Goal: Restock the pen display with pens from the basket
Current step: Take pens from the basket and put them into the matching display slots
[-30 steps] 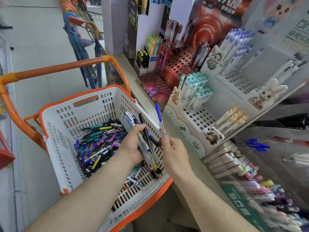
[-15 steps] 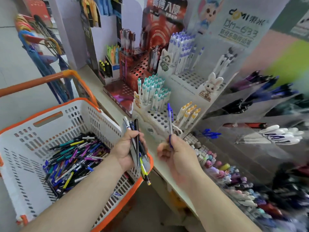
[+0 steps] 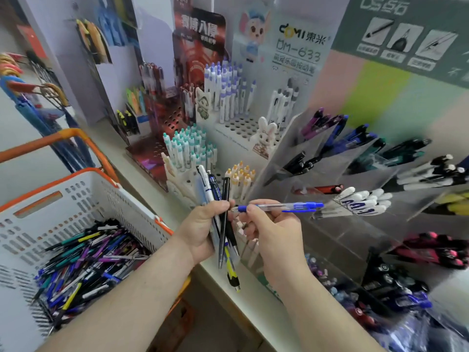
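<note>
My left hand (image 3: 203, 228) grips a bundle of several pens (image 3: 223, 219), black, white and blue, held upright over the shelf edge. My right hand (image 3: 269, 228) pinches one blue clear-barrelled pen (image 3: 281, 207), lying level with its clip end pointing right toward the tilted clear pen display (image 3: 337, 174). That display holds groups of black, purple, blue and white pens in slanted pockets. The white basket with orange rim (image 3: 83, 189) stands at the lower left, with a heap of mixed loose pens (image 3: 86, 265) in its bottom.
White perforated stands with teal-capped pens (image 3: 190, 148), purple-capped pens (image 3: 225, 87) and yellow-capped pens (image 3: 241, 179) stand behind my hands. A red stand (image 3: 165, 118) is further left. The shelf's front edge (image 3: 243, 295) runs under my wrists. Umbrellas (image 3: 38, 102) hang at the far left.
My view has swung right, away from the basket toward the clear display. My right hand has turned the blue pen from upright to level, pointing right. The left hand's bundle rose over the shelf.
</note>
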### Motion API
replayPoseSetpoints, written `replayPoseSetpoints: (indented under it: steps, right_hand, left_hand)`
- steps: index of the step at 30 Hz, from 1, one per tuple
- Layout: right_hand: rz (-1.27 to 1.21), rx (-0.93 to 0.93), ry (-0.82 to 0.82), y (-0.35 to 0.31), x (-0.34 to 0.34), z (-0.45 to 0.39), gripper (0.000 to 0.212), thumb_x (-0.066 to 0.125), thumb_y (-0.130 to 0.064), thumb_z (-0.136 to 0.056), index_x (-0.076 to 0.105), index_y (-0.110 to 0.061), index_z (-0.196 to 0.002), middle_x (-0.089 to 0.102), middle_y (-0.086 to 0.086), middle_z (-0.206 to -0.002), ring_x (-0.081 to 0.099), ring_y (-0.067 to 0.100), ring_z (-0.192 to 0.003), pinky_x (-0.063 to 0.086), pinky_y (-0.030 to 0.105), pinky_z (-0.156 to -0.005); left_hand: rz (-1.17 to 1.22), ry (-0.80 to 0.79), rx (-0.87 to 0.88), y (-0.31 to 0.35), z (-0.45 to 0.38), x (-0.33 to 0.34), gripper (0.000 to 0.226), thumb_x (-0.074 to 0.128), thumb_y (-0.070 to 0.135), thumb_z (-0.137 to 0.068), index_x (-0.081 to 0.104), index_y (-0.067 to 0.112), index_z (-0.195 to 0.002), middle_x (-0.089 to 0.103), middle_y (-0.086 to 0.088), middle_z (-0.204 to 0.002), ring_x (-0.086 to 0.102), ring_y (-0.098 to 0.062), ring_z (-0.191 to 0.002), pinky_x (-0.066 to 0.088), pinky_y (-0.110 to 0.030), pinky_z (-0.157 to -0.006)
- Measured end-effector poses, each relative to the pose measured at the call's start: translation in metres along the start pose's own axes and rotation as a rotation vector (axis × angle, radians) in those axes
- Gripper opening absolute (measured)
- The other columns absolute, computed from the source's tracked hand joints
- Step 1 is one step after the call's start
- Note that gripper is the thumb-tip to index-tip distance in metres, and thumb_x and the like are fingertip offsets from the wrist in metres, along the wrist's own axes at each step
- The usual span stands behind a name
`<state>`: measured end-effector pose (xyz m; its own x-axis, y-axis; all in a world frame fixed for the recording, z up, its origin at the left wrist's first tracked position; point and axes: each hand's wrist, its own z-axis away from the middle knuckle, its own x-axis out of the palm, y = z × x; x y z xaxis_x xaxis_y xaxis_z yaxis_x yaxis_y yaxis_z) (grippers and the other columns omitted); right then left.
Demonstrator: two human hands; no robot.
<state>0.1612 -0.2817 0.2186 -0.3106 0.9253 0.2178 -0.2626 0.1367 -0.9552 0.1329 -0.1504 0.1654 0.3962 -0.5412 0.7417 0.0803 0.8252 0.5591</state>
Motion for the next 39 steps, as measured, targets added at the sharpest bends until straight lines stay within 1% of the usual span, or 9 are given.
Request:
replayPoseSetpoints:
  steps: [2,4,9,15,19,26,30,33,39]
  right_hand:
    - [-0.018,0.019,0.004,-0.003,-0.009,-0.004,0.010,0.060,0.003,-0.093,0.066,-0.003,-0.089,0.064,0.007,-0.063,0.051,0.010,-0.045,0.044,0.020,-0.049]
    - [-0.136,0.079,-0.019,-0.007,-0.013,-0.006,0.010,0.057,0.005,-0.094,0.064,-0.001,-0.091,0.062,0.009,-0.063,0.053,0.011,-0.045,0.046,0.020,-0.048]
    - [-0.380,0.211,-0.101,-0.011,-0.007,-0.007,0.009,0.052,0.006,-0.094,0.059,-0.001,-0.092,0.072,0.014,-0.071,0.070,0.018,-0.059,0.055,0.021,-0.056]
    - [-0.370,0.203,-0.026,-0.011,0.001,-0.009,0.011,0.056,0.001,-0.095,0.063,-0.002,-0.088,0.074,0.015,-0.080,0.071,0.016,-0.066,0.057,0.022,-0.063]
    - [-0.389,0.204,0.024,-0.014,0.009,-0.008,0.015,0.055,0.002,-0.096,0.064,-0.002,-0.084,0.076,0.016,-0.089,0.070,0.014,-0.064,0.055,0.017,-0.057]
    - [-0.351,0.171,0.183,-0.018,0.008,-0.008,0.012,0.058,-0.004,-0.095,0.059,-0.009,-0.084,0.063,0.001,-0.057,0.058,0.010,-0.046,0.042,0.015,-0.046]
    - [-0.391,0.137,0.354,-0.021,-0.011,-0.011,0.019,0.055,-0.023,-0.099,0.062,-0.012,-0.085,0.057,0.001,-0.059,0.049,0.013,-0.045,0.043,0.023,-0.047]
    - [-0.316,0.089,0.439,-0.025,-0.022,-0.010,0.022,0.049,-0.021,-0.103,0.063,-0.011,-0.088,0.059,0.000,-0.057,0.051,0.012,-0.045,0.046,0.024,-0.050]
    - [-0.259,0.070,0.402,-0.029,-0.023,-0.006,0.016,0.054,-0.016,-0.102,0.065,-0.006,-0.096,0.067,0.003,-0.063,0.061,0.011,-0.054,0.054,0.022,-0.053]
  left_hand:
    - [0.082,-0.053,-0.019,-0.002,-0.003,0.005,0.045,0.096,0.008,-0.029,0.074,0.007,-0.068,0.061,-0.006,-0.064,0.062,-0.010,-0.051,0.057,-0.025,-0.054]
    - [0.096,-0.082,-0.013,-0.004,-0.004,0.011,0.054,0.098,0.011,-0.021,0.075,0.006,-0.069,0.061,-0.005,-0.060,0.061,-0.008,-0.049,0.056,-0.024,-0.052]
    - [0.138,-0.153,-0.019,-0.009,-0.013,0.016,0.053,0.098,0.015,-0.026,0.075,0.008,-0.073,0.060,-0.003,-0.058,0.059,-0.010,-0.048,0.055,-0.023,-0.051]
    - [0.238,-0.269,-0.102,0.000,-0.020,0.018,0.049,0.097,0.005,-0.030,0.073,0.006,-0.073,0.062,-0.005,-0.065,0.063,-0.009,-0.051,0.054,-0.022,-0.048]
    - [0.234,-0.303,-0.098,0.001,-0.025,0.016,0.048,0.098,0.009,-0.033,0.073,0.008,-0.074,0.062,-0.005,-0.066,0.064,-0.009,-0.053,0.055,-0.022,-0.049]
    - [0.260,-0.319,-0.100,0.001,-0.031,0.019,0.047,0.097,0.008,-0.031,0.070,0.011,-0.069,0.061,-0.001,-0.061,0.063,-0.008,-0.052,0.055,-0.022,-0.051]
    - [0.296,-0.355,-0.099,0.005,-0.033,0.014,0.044,0.096,0.007,-0.037,0.070,0.012,-0.072,0.061,0.001,-0.061,0.063,-0.007,-0.055,0.054,-0.020,-0.053]
    - [0.325,-0.348,-0.081,0.007,-0.034,0.013,0.043,0.096,0.007,-0.038,0.069,0.012,-0.072,0.061,0.001,-0.062,0.062,-0.006,-0.055,0.054,-0.020,-0.054]
    - [0.550,-0.398,-0.122,-0.002,-0.037,0.012,0.040,0.092,-0.001,-0.048,0.069,0.011,-0.079,0.065,0.004,-0.070,0.065,-0.005,-0.062,0.054,-0.018,-0.057]
